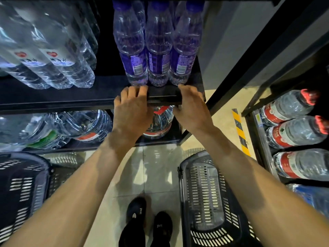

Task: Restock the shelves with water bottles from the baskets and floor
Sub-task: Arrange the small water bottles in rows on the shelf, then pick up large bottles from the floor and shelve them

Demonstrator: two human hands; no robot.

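Note:
Three purple-labelled water bottles (158, 47) stand in a row at the front of a black shelf (71, 93), with more behind them. My left hand (131, 107) and my right hand (190, 106) lie side by side on the shelf's front edge just below these bottles, fingers bent over the lip, fingertips near the bottle bases. Neither hand holds a bottle. Clear bottles with white and red labels (44, 56) stand at the shelf's left.
Large water jugs (85, 125) sit on the lower shelf. An empty dark basket (204, 198) stands on the tiled floor at my right, another basket (23, 184) at my left. A second rack at the right holds red-capped bottles (292, 132). My shoes (147, 223) are below.

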